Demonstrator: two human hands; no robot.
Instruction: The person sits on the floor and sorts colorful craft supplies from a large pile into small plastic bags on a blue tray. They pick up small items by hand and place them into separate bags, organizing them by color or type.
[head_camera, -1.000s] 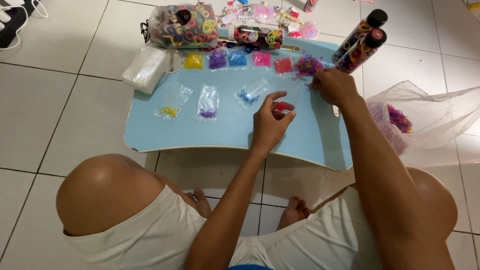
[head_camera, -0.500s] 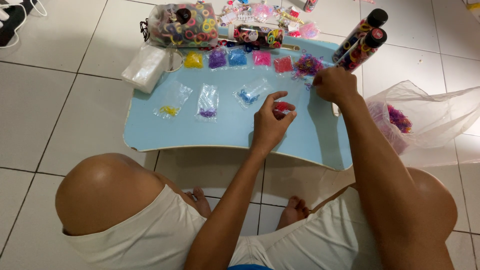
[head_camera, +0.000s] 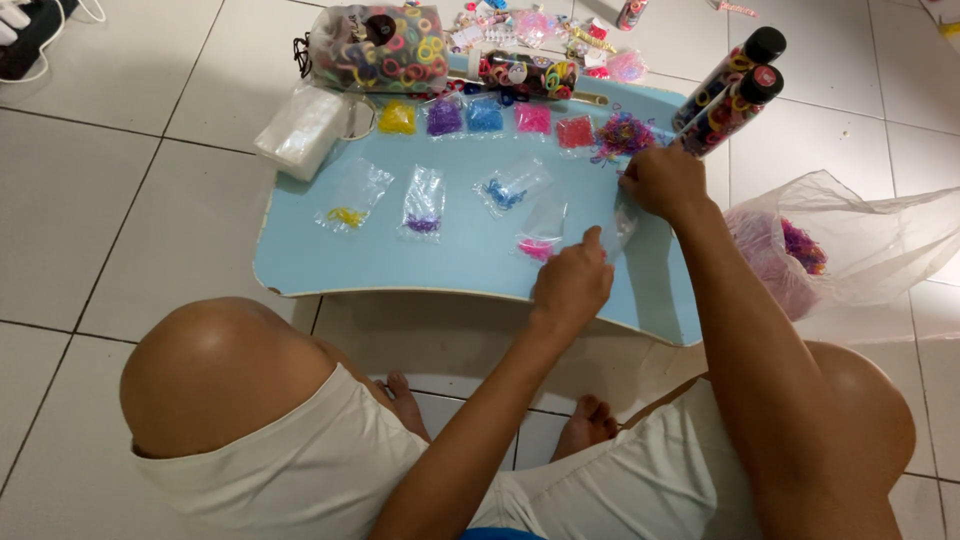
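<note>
Near the frame's centre, the left hand (head_camera: 570, 285) and right hand (head_camera: 662, 182) together pinch a clear empty bag (head_camera: 619, 228) above the blue tray (head_camera: 300, 255).

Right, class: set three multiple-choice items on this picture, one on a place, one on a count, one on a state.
1. Where does the clear bag with yellow bands lie on the pale blue lap table?
A far left of the near row
B beside the right hand
C on the floor tiles

2. How many black-capped tubes of coloured bands lie at the table's right corner?
A one
B two
C four

3. What is the left hand doing?
A resting on a knee
B gripping a tube
C touching a small clear bag with pink bands

Answers: 1 A, it is leftmost of the near bags. 2 B, two caps show. 3 C, its fingers meet that bag.
</note>
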